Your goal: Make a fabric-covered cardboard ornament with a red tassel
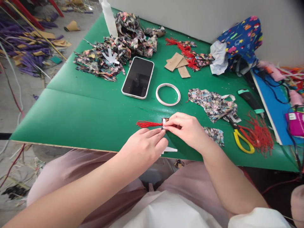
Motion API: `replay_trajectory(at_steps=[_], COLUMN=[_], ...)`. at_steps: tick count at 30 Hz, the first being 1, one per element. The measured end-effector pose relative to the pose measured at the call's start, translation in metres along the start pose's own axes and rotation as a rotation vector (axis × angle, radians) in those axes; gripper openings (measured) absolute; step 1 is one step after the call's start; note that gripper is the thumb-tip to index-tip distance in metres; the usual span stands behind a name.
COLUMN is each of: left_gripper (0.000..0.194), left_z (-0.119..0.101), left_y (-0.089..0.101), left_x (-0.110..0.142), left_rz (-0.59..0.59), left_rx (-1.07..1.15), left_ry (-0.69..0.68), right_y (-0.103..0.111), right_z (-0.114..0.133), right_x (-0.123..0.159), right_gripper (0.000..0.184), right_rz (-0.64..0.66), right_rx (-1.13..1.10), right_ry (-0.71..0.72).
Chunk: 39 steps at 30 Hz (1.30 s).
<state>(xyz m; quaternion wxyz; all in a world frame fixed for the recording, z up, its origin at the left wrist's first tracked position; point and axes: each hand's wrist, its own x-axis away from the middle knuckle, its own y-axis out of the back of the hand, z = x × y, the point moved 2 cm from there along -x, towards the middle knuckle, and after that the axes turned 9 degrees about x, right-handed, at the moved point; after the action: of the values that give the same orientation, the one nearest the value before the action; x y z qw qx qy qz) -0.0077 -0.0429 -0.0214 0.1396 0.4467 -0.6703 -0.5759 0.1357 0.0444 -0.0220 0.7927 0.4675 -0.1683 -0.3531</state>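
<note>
A small dark patterned fabric piece with a red tassel [149, 124] lies on the green table in front of me, the tassel's strands pointing left. A white strip [164, 123] sits across the fabric where the tassel joins it. My right hand [186, 128] pinches the fabric end from the right and hides much of it. From below, my left hand [143, 144] presses its closed-together fingertips against the near edge of the same piece. Beyond my hands stands a roll of white tape [157, 95]. White paper strips [170, 149] show beside my left hand at the table edge.
A phone [138, 77], a heap of patterned fabric [99, 60], a white bottle [109, 19] and brown cards [175, 61] lie farther back. To the right are fabric cutouts [213, 103], yellow-handled scissors [242, 144], a utility knife [250, 99] and red tassels [261, 136].
</note>
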Motion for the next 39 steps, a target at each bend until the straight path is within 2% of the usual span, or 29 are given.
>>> replay_trajectory(at_steps=[13,17,21,24,33,39], left_gripper=[0.016,0.016,0.016,0.016,0.018,0.017], left_z=[0.000,0.000,0.001,0.001,0.001,0.001], left_y=[0.001,0.001,0.001,0.000,-0.001,-0.001], left_x=[0.000,-0.001,-0.001,-0.001,-0.001,-0.001], left_rz=[0.002,-0.008,-0.015,-0.017,-0.017,-0.028], left_rx=[0.004,0.004,0.016,0.015,0.005,0.020], left_ry=[0.000,0.002,0.004,0.003,-0.003,0.017], right_y=[-0.001,0.003,0.007,0.006,-0.004,-0.006], right_z=[0.001,0.001,0.007,0.011,0.010,0.012], right_x=[-0.001,0.002,0.009,0.012,0.014,0.012], right_gripper=[0.013,0.015,0.019,0.021,0.022,0.022], right_rz=[-0.014,-0.004,0.015,0.012,-0.007,-0.025], right_rx=[0.033,0.056,0.216,0.356,0.514,0.550], right_ry=[0.010,0.073,0.220,0.276,0.331,0.316])
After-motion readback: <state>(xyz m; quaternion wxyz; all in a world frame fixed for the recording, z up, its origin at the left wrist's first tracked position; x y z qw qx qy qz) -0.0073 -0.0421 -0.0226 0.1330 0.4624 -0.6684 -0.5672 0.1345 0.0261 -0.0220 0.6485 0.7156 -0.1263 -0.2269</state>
